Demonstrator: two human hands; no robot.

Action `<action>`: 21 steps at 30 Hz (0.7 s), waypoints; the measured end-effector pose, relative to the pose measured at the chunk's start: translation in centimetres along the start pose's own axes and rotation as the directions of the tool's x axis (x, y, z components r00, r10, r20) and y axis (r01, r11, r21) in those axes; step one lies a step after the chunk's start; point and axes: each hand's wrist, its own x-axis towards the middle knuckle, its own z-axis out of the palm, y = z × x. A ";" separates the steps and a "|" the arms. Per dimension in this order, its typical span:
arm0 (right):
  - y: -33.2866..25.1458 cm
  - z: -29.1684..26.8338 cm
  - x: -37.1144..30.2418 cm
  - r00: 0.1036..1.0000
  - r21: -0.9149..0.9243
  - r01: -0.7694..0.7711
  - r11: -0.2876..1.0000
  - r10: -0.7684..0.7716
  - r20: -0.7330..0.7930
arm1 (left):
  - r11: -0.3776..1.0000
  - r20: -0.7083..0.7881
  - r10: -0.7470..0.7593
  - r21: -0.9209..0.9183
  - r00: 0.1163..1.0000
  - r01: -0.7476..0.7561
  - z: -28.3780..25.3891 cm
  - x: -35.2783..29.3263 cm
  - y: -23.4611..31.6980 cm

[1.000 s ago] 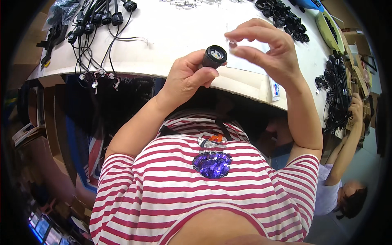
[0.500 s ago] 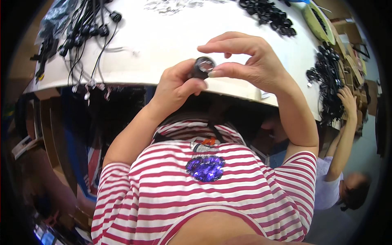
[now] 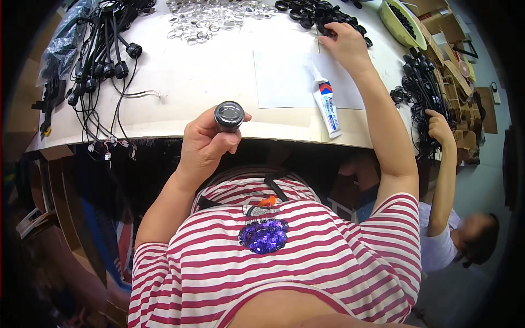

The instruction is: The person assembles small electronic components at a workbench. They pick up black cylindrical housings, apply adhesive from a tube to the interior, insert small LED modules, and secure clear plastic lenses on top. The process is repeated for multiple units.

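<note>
My left hand (image 3: 205, 139) is wrapped round a short black cylindrical housing (image 3: 229, 116), just above the table's front edge. The housing stands nearly upright, with a glossy, clear round face on top. Stretched out to the far right, my right hand (image 3: 347, 46) has its thumb and forefinger closed round a black ring at the edge of the pile of black rings (image 3: 306, 15); the fingers partly hide it. Below that hand, a white, blue and red glue tube (image 3: 327, 106) with a pointed nozzle lies on a white paper sheet (image 3: 284, 82).
Clear round lenses (image 3: 210, 21) are spread at the far middle. Black cables with round heads (image 3: 109, 68) hang over the front edge at left. A yellow-green bowl (image 3: 398, 22) holds small black parts. At right, a co-worker's hand (image 3: 440, 128) touches more black cables (image 3: 424, 82).
My right hand has left the housing's top and reached away to the black rings. My left hand still holds the housing, now further left in view. The glue tube and paper have come into sight.
</note>
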 end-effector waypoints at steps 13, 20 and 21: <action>-8.6 -1.6 -5.0 0.918 0.268 0.340 0.902 -0.380 0.116 | 1.000 0.035 -0.006 0.026 0.999 0.005 -0.9 -0.3 0.0; -10.6 -3.6 -4.9 0.918 0.506 0.221 0.834 -0.352 0.180 | 0.990 -0.012 -0.044 0.133 0.999 0.045 -0.2 -0.4 -0.4; -11.3 -4.5 -5.2 0.929 0.638 0.175 0.750 -0.340 0.145 | 0.989 -0.008 -0.063 0.136 0.998 0.064 -0.3 -0.4 -0.5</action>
